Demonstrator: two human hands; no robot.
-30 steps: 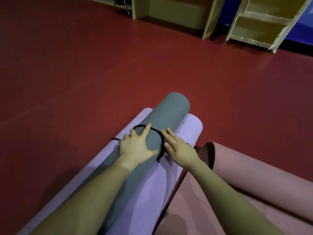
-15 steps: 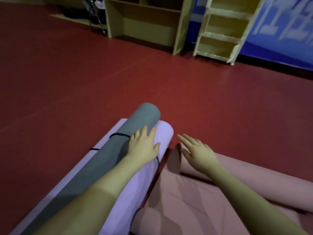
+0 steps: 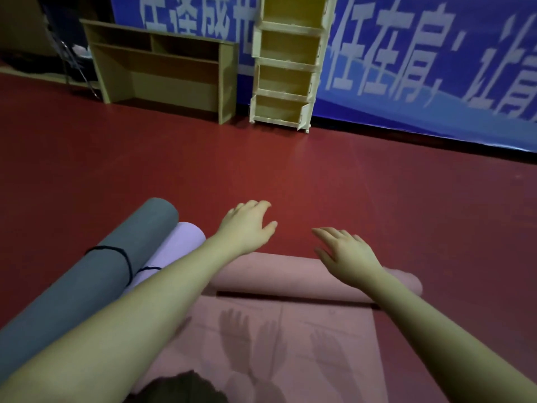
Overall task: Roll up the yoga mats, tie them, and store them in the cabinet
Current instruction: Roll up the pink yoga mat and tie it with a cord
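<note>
A rolled grey mat [image 3: 96, 274] lies at the left on the red floor, with a black cord [image 3: 123, 257] looped round it. Beside it on the right lies a rolled lilac mat [image 3: 177, 245]. In front of me a pink mat [image 3: 279, 274] is partly rolled, its flat part [image 3: 290, 338] stretching toward me. My left hand [image 3: 247, 225] hovers with fingers spread above the far side of the pink roll. My right hand [image 3: 345, 251] hovers open over the roll's right half. Neither hand holds anything.
A low wooden shelf unit [image 3: 162, 65] and a tall pale cabinet with open compartments [image 3: 286, 65] stand against a blue banner wall [image 3: 421, 68] at the back. A folding chair [image 3: 69, 50] is at the far left. Red floor [image 3: 319, 175] lies between.
Both hands left the tied grey mat and swung right to hover over the pink roll. The view lifted and turned, bringing the cabinets and banner into sight.
</note>
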